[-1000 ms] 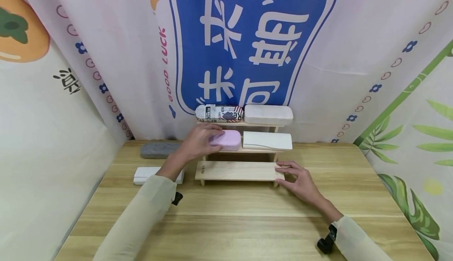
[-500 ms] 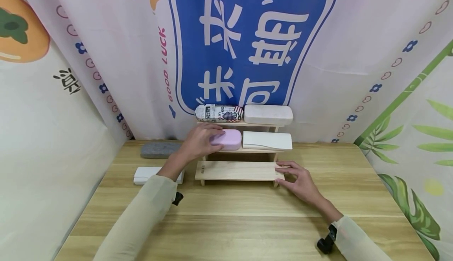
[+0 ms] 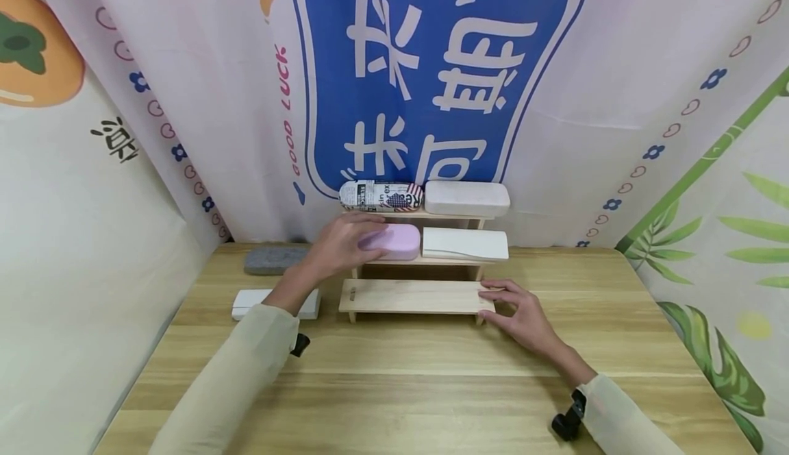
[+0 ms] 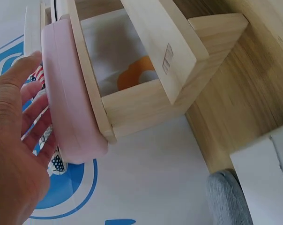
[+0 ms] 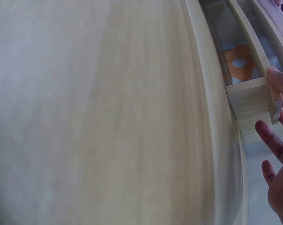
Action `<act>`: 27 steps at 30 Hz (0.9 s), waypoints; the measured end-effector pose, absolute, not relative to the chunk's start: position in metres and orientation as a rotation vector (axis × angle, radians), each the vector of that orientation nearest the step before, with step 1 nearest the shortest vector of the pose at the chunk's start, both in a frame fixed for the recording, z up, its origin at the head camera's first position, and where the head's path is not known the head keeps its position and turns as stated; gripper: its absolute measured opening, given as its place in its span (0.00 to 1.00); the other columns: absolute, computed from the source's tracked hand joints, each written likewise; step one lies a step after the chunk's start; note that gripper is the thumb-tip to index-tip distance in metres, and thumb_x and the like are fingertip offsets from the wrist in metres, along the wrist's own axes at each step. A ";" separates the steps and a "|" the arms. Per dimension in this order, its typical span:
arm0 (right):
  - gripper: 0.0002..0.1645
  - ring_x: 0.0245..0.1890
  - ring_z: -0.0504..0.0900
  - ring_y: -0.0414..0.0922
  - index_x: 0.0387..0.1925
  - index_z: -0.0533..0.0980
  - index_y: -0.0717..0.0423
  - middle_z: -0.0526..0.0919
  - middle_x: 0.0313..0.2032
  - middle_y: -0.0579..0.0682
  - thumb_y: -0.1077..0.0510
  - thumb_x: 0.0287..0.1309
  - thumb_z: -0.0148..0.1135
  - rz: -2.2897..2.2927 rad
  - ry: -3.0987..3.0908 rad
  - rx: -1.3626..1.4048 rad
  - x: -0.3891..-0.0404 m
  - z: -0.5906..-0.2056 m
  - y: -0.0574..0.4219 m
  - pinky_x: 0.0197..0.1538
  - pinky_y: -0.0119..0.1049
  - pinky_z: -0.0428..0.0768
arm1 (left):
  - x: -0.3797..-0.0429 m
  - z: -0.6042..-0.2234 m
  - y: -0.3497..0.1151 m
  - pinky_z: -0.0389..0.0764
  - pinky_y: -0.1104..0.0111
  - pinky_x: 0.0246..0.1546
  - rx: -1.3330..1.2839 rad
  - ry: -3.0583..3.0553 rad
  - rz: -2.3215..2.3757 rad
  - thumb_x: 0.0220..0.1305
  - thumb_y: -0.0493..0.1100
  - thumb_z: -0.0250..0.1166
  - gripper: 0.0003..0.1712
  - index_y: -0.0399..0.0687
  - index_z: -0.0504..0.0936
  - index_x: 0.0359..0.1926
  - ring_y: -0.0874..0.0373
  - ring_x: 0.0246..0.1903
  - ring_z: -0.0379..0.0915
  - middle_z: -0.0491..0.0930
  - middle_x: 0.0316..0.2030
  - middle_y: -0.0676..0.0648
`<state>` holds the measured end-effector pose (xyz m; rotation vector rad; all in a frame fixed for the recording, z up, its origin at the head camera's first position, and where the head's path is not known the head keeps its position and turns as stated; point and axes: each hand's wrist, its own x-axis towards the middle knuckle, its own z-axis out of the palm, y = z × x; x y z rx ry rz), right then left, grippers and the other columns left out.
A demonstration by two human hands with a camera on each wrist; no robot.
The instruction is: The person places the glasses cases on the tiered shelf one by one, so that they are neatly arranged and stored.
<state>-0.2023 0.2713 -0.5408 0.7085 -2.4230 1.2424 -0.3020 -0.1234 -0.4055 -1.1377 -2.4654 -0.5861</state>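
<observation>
A three-tier wooden display rack [image 3: 419, 297] stands on the table. On its middle tier lies a pink glasses case [image 3: 401, 241], beside a white flap glasses case [image 3: 465, 243]. My left hand [image 3: 346, 244] is at the pink case's left end. In the left wrist view its fingers [image 4: 36, 119] are loosely extended beside the pink case [image 4: 71, 89], not wrapped round it. My right hand [image 3: 520, 314] holds the right end of the lowest tier between thumb and fingers. In the right wrist view, some other fingers [image 5: 272, 140] stick out free.
The top tier bears a newspaper-print glasses case [image 3: 381, 196] and an off-white one [image 3: 467, 198]. Left of the rack, a grey felt case [image 3: 274, 260] and a white case [image 3: 308, 306] lie on the table [image 3: 419, 386]. A printed curtain [image 3: 555, 167] hangs behind.
My left hand has shifted slightly left, its grip on the pink case loosened, while the case stays on the middle tier. The right hand has kept its place.
</observation>
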 end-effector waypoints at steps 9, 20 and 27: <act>0.22 0.58 0.84 0.57 0.51 0.88 0.59 0.86 0.59 0.54 0.63 0.53 0.83 1.237 -2.428 0.707 -0.203 -0.540 0.272 0.66 0.21 0.71 | -0.294 -0.405 -0.142 0.83 0.50 0.60 -1.187 -2.291 -0.616 0.55 0.52 0.83 0.28 0.39 0.91 0.51 0.43 0.56 0.84 0.89 0.52 0.40; 0.22 0.59 0.84 0.56 0.51 0.88 0.56 0.86 0.59 0.53 0.61 0.53 0.83 1.220 -2.459 0.685 -0.201 -0.538 0.271 0.67 0.22 0.70 | -0.275 -0.405 -0.181 0.84 0.49 0.57 -1.159 -2.236 -0.690 0.52 0.50 0.84 0.28 0.38 0.90 0.50 0.43 0.55 0.84 0.89 0.52 0.40; 0.22 0.60 0.84 0.57 0.51 0.88 0.56 0.86 0.59 0.55 0.60 0.52 0.83 1.197 -2.485 0.675 -0.200 -0.533 0.270 0.66 0.21 0.70 | -0.265 -0.410 -0.211 0.85 0.48 0.55 -1.085 -2.291 -0.670 0.61 0.65 0.75 0.34 0.41 0.90 0.52 0.44 0.54 0.84 0.89 0.53 0.41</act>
